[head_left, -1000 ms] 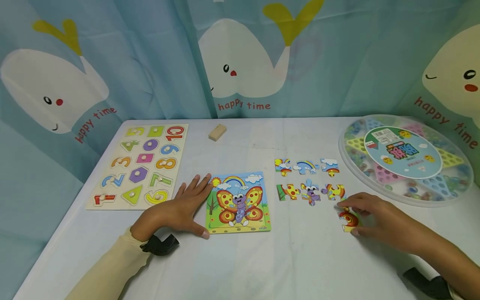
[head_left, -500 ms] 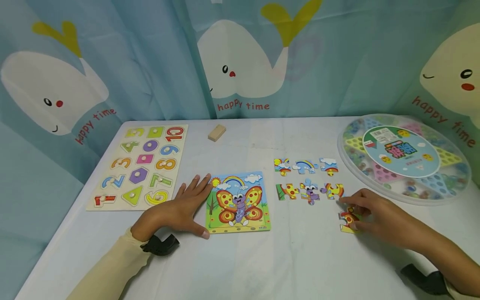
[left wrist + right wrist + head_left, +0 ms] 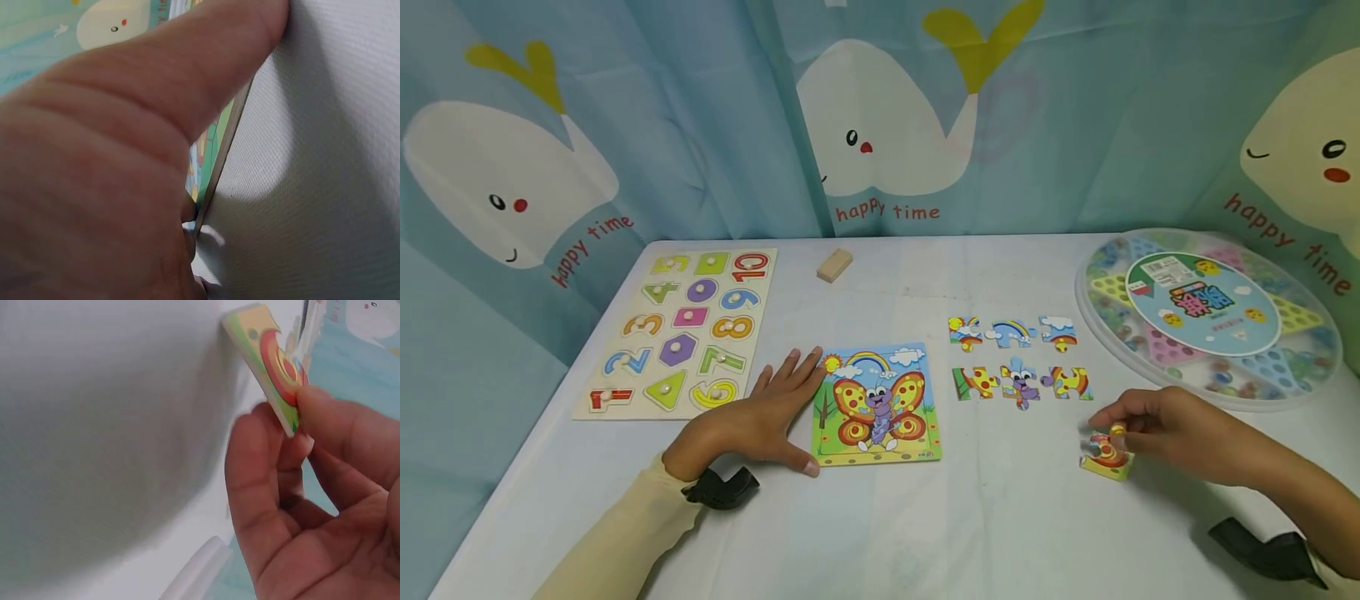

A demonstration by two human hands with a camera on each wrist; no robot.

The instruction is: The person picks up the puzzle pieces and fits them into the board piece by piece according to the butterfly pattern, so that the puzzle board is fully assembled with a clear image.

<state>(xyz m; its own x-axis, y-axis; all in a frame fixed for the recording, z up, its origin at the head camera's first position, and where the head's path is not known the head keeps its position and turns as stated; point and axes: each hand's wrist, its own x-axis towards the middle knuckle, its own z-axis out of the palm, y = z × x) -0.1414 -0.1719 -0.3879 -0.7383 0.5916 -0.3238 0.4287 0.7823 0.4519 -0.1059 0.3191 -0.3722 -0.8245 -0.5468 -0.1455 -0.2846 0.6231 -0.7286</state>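
The right hand [image 3: 1180,435] pinches a puzzle piece [image 3: 1107,457] with a red and yellow swirl; in the right wrist view the thumb and fingers of that hand [image 3: 331,481] grip the piece [image 3: 265,359] by one end. Spread flat, the left hand [image 3: 767,417] touches the left edge of a square butterfly board [image 3: 880,408]. Its thumb crosses the left wrist view, where the hand [image 3: 112,169] lies beside the board's edge [image 3: 225,137]. Two rows of puzzle pieces, among them a rainbow piece [image 3: 1011,333] and a purple face piece [image 3: 1021,385], lie right of the board.
A number and shape board [image 3: 647,346] lies at the left. A small wooden block [image 3: 835,265] is near the table's back edge. The round clear game box [image 3: 1206,304] with marbles sits at the back right. A whale-print curtain [image 3: 715,125] hangs behind the table [image 3: 865,533].
The right hand has shifted slightly toward the near side and right, and the swirl piece has moved and turned with it. The left hand has stayed in place.
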